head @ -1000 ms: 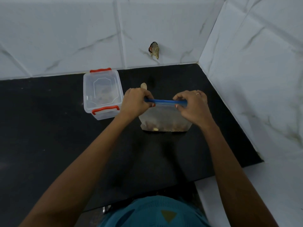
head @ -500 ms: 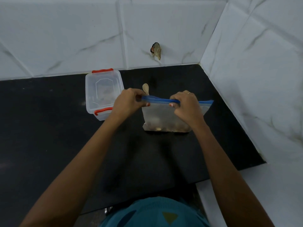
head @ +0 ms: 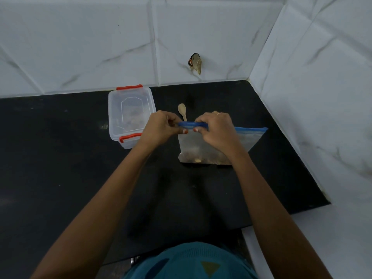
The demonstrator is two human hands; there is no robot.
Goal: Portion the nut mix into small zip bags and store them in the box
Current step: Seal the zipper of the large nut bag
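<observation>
Head view looks down on a black counter set into a corner of white marbled wall tiles. Both bare arms reach forward over it. The left grip and the right grip each pinch the blue zip strip of a clear zip bag, thumbs on the near side and fingers curled over the far side. The two grips sit close together at the strip's left end; the strip's right part runs free out to the bag's far corner. A ring shows on the right grip. The bag stands upright on the counter with the nut mix lying in a low layer along its bottom.

Left of the bag, apart from it, sits a clear plastic box with its lid on and red latches at the near and far ends; something brownish shows dimly through the lid. A small wooden spoon lies on the counter just behind the grips, bowl pointing away. A small brownish object hangs on the back wall; what it is cannot be told. A teal garment fills the bottom edge.
</observation>
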